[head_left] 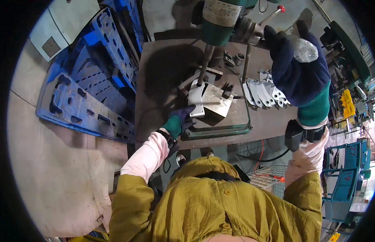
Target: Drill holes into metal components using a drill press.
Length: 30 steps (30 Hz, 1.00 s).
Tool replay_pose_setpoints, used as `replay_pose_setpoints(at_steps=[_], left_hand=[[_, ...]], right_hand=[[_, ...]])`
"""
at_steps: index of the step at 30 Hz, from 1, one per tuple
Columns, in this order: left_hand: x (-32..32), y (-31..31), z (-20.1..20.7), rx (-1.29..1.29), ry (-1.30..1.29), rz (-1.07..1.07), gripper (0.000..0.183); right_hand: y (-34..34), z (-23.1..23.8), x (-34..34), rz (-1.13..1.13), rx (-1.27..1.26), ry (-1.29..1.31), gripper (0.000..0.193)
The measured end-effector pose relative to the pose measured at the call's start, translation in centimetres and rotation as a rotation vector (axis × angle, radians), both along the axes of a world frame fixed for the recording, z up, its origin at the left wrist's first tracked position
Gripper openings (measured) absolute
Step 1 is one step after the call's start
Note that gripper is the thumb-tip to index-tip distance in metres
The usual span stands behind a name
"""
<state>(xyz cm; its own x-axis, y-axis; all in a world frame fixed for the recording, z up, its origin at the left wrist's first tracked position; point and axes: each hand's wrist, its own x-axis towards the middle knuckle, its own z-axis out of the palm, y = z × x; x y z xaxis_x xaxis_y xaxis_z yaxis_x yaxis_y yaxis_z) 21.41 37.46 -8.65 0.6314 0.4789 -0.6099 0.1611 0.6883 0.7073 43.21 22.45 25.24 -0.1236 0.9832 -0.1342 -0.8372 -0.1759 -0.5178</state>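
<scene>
Curved plate (196,100) under the drill press (219,26), left hand (180,120) at its near end.

It's pale silver, smooth, beside a metal block (218,99); the drill's contact is hard to make out. Left fingers hold its edge — the right hand (299,72) is raised by a clear lump (306,51), its grip impossible to tell.

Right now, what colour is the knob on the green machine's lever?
The knob is red, showing best in the head view.
</scene>
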Motion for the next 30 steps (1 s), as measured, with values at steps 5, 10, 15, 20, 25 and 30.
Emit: replay_pose_setpoints(at_steps=[5, 10, 15, 20, 25, 30], left_hand=[[2.8, 0.2, -3.0, -0.082, -0.042, 0.0, 0.04], [3.7, 0.8, -4.5, -0.077, 0.009, 0.036, 0.038], [4.2, 0.6, -5.6, -0.047, -0.044, 0.145, 0.035], [4.1, 0.1, -4.2, 0.125, 0.08, 0.179, 0.03], [3.9, -1.5, -1.0, 0.186, 0.131, 0.188, 0.037], [4.2, -0.5, -3.1, 0.203, 0.242, 0.197, 0.051]], right_hand=[[0.3, -1.1, 0.5, 0.074, 0.042, 0.144, 0.057], [0.3, -2.4, 0.2, 0.115, 0.044, 0.221, 0.049], [-0.1, -6.0, -0.7, -0.154, 0.027, 0.199, 0.042], [-1.5, -10.8, -2.0, -0.309, 0.083, -0.133, 0.032], [-0.5, -14.7, -1.2, -0.294, 0.131, -0.554, 0.027], [0.4, -16.0, -1.3, -0.446, 0.155, -1.172, 0.02]])
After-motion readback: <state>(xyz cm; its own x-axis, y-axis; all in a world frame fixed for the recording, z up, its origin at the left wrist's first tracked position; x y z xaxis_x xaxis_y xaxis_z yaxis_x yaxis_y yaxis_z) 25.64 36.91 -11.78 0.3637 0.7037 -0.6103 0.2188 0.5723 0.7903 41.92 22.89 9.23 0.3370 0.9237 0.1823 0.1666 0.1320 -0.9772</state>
